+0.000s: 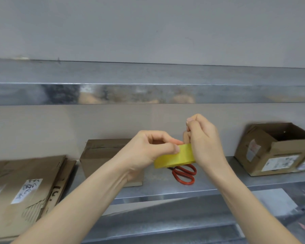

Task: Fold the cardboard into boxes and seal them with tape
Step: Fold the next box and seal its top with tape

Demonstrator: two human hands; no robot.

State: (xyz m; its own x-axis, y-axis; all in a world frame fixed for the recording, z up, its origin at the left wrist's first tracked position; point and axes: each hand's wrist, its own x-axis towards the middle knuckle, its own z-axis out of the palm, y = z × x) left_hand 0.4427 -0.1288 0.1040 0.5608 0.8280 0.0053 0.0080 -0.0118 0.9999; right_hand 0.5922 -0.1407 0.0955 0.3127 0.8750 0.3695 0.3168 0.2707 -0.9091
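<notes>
Here the left hand (pixel 148 148) grips the yellow tape roll (pixel 174 156), thumb pressed flat on its outer band and fingers curled behind its upper rim. The right hand (pixel 204 141) closes over the roll's right end, with thumb and forefinger pinched tight together just above it. Whether a strip of tape sits between them cannot be told. The roll is held in the air, tilted, above the metal counter (pixel 218 184), and both forearms reach up to it from the lower edge.

Just below the roll lie red-handled scissors (pixel 184 174), blades hidden behind it. Behind the left wrist stands a closed cardboard box (pixel 102 155) against the wall. Well to the right an open box (pixel 275 150) sits tilted, flaps up, labels on its side; its inside is dark and what it holds cannot be made out. At far left a stack of flattened cardboard (pixel 25 191) with handwritten labels leans over the counter's front edge.

A metal shelf (pixel 148 92) runs overhead across the wall. Bare counter shows between the scissors and the open box.
</notes>
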